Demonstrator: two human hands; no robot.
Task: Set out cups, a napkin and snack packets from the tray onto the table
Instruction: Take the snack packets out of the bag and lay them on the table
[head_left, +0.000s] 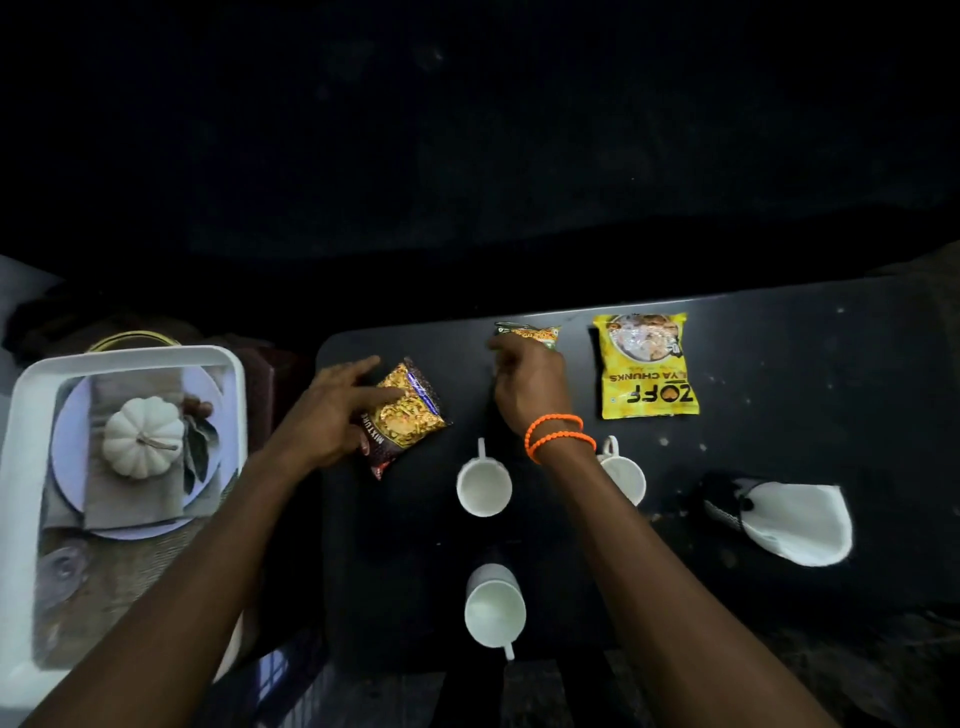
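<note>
On the black table (779, 353) lie three snack packets. My left hand (332, 410) rests with spread fingers on the dark mixture packet (410, 415) at the left. My right hand (530, 384), with orange bead bracelets at the wrist, is closed on a small orange packet (535, 333) at the table's far edge. A yellow soya chunks packet (644, 366) lies to its right. Three white cups stand on the table: one in the middle (484, 486), one partly behind my right wrist (623, 470), one nearest me (494, 608). A folded white napkin (795, 519) lies at the right.
The white tray (31, 395) sits left of the table. It holds a pale plate (67, 441) with a grey cloth and a small white pumpkin (143, 436), over a woven mat. Everything beyond the table's far edge is dark.
</note>
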